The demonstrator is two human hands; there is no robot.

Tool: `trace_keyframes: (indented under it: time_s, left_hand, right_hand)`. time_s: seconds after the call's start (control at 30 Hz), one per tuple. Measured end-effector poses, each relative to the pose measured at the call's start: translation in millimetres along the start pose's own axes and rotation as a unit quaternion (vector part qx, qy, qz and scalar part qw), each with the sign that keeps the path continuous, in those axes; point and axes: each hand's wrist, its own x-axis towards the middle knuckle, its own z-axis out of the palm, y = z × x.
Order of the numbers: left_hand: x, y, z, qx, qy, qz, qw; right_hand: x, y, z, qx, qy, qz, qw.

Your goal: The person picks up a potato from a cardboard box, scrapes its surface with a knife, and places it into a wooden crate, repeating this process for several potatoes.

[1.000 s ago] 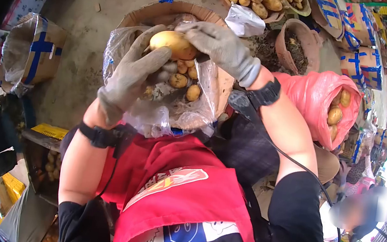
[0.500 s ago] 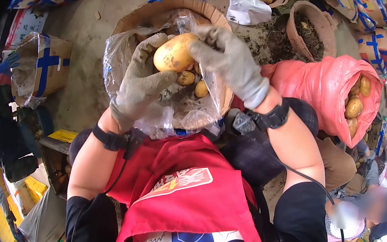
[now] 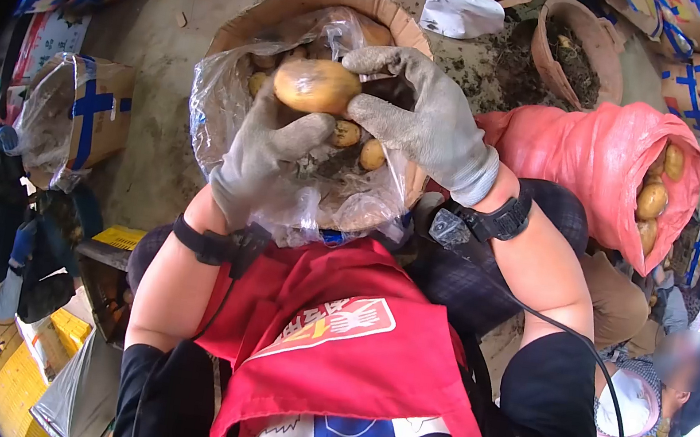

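Observation:
A large yellow potato (image 3: 317, 86), slightly blurred, is held level above the plastic-lined cardboard box (image 3: 239, 20). My left hand (image 3: 266, 149), in a grey work glove, supports it from below and the left, with the thumb apart under its right part. At the potato's right end, the thumb and fingers of my gloved right hand (image 3: 430, 127) close around it. Below, smaller potatoes (image 3: 372, 155) lie among clear plastic and dirt inside the box.
To the right lies a pink sack (image 3: 556, 149) with potatoes at its mouth. Behind it stands a tub (image 3: 547, 58) of soil, near a white paper (image 3: 462, 9). Another cardboard box (image 3: 105, 117) is at the left. A person (image 3: 685, 382) sits at the lower right.
The potato has turned from tilted to level and moved slightly down. My right hand's fingers have come around its right end. The view has shifted a little.

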Motion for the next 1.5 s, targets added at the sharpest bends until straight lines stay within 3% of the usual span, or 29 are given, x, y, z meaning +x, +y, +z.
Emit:
trace_keyframes:
  time_s: [0.1, 0.17, 0.2, 0.3, 0.33, 0.37, 0.43, 0.5, 0.53, 0.57, 0.6, 0.73, 0.77, 0.8, 0.83, 0.87, 0.9, 1.0, 1.03, 1.07, 1.1, 1.13, 1.17, 1.23, 1.3, 1.33, 1.37, 1.43, 1.5]
  left_hand:
    - [-7.7, -0.2, -7.1, -0.107, -0.014, -0.075, 0.991]
    - [-8.5, 0.1, -5.1, -0.125, -0.001, -0.038, 0.991]
    - [-5.6, 1.1, -10.8, 0.117, -0.017, 0.050, 0.992]
    - [-7.4, 1.2, -12.4, 0.374, -0.024, 0.161, 0.913]
    - [-9.9, 0.2, -7.9, 0.146, -0.030, 0.106, 0.983]
    - [-10.9, 0.3, -4.5, -0.092, -0.038, 0.043, 0.994]
    - [-7.5, -0.8, -16.6, -0.208, -0.034, -0.027, 0.977]
    - [-5.9, 2.4, -22.9, -0.257, -0.047, -0.028, 0.965]
    - [-8.2, 8.2, -15.8, 0.097, 0.006, 0.108, 0.989]
    - [-12.4, 10.8, -13.4, 0.273, 0.024, 0.174, 0.946]
    - [-17.1, 13.7, -10.9, 0.436, 0.065, 0.235, 0.866]
    - [-21.8, 22.6, -9.1, 0.352, 0.093, 0.285, 0.887]
    - [-25.3, 32.7, -10.8, 0.058, 0.124, 0.145, 0.980]
    - [-26.2, 31.5, -17.5, -0.094, 0.116, 0.063, 0.987]
    - [-27.2, 30.4, -24.2, -0.249, 0.133, -0.016, 0.959]
    - [-27.2, 18.6, -36.1, 0.031, 0.152, 0.090, 0.984]
    - [-27.3, 8.7, -41.0, 0.308, 0.155, 0.185, 0.920]
    - [-26.7, 12.5, -33.0, 0.266, 0.197, 0.164, 0.929]
    - [-26.4, 13.8, -31.4, 0.253, 0.211, 0.156, 0.931]
    - [-23.9, 13.9, -32.5, 0.072, 0.237, 0.111, 0.962]
    - [-23.7, 17.8, -35.7, -0.010, 0.230, 0.064, 0.971]
    - [-23.5, 21.7, -39.0, -0.097, 0.230, 0.017, 0.968]
    - [-23.4, 25.6, -42.2, -0.180, 0.237, -0.030, 0.954]
    - [-19.8, 7.4, -54.2, -0.109, 0.268, 0.003, 0.957]
    - [-12.1, -1.2, -62.1, -0.082, 0.301, 0.018, 0.950]
    - [-13.7, -14.2, -63.9, 0.131, 0.269, 0.068, 0.952]
    - [-15.2, -13.4, -60.4, 0.238, 0.248, 0.088, 0.935]
    - [-13.6, 0.3, -41.5, 0.450, 0.245, 0.122, 0.850]
    - [-10.2, 8.0, -30.6, 0.550, 0.257, 0.133, 0.783]
  right_hand:
    - [-0.2, 9.0, -1.3, -0.007, -0.004, -0.047, 0.999]
    - [0.6, 15.8, 1.1, -0.002, 0.041, -0.099, 0.994]
    - [-0.6, 14.2, 3.1, -0.013, 0.061, -0.098, 0.993]
    - [-1.2, 1.9, 6.9, 0.005, 0.082, -0.030, 0.996]
    - [0.5, 3.6, 3.7, 0.004, 0.082, -0.031, 0.996]
    - [4.0, 7.9, -3.9, -0.053, 0.096, -0.023, 0.994]
    - [11.1, 17.7, -26.8, -0.079, 0.136, -0.005, 0.988]
    - [24.8, 23.5, -62.4, -0.138, 0.212, 0.006, 0.968]
    - [42.2, 48.1, -107.4, -0.428, 0.182, -0.080, 0.881]
    - [48.2, 56.3, -135.9, -0.447, 0.206, -0.063, 0.868]
    - [55.5, 64.0, -162.8, -0.408, 0.236, -0.013, 0.882]
    - [82.2, 161.9, -285.7, -0.385, 0.319, 0.056, 0.864]
    - [64.9, 132.2, -257.8, -0.419, 0.353, 0.157, 0.822]
    - [53.6, 115.0, -238.9, -0.461, 0.348, 0.223, 0.785]
    - [53.7, 105.2, -232.0, -0.476, 0.303, 0.325, 0.759]
    - [48.9, 113.2, -230.8, -0.447, 0.292, 0.357, 0.767]
    - [48.6, 151.3, -237.0, -0.501, 0.316, 0.375, 0.713]
    - [34.3, 215.5, -231.6, -0.522, 0.150, 0.472, 0.695]
    - [29.9, 245.2, -234.5, -0.537, 0.098, 0.457, 0.703]
    - [32.1, 199.7, -191.9, -0.535, -0.022, 0.499, 0.681]
    - [25.2, 299.7, -217.7, -0.609, -0.043, 0.429, 0.666]
    - [23.8, 289.9, -199.9, -0.527, 0.019, 0.487, 0.696]
    - [21.2, 292.2, -183.8, -0.537, 0.041, 0.488, 0.687]
    - [28.1, 285.6, -157.8, -0.512, 0.118, 0.532, 0.664]
    - [34.6, 300.6, -162.6, -0.561, 0.093, 0.486, 0.664]
    - [35.6, 295.8, -167.0, -0.540, 0.130, 0.501, 0.664]
    - [40.5, 280.9, -171.6, -0.541, 0.126, 0.499, 0.665]
    - [46.0, 257.2, -186.3, -0.546, 0.152, 0.442, 0.695]
    - [57.8, 236.2, -210.5, -0.535, 0.172, 0.396, 0.726]
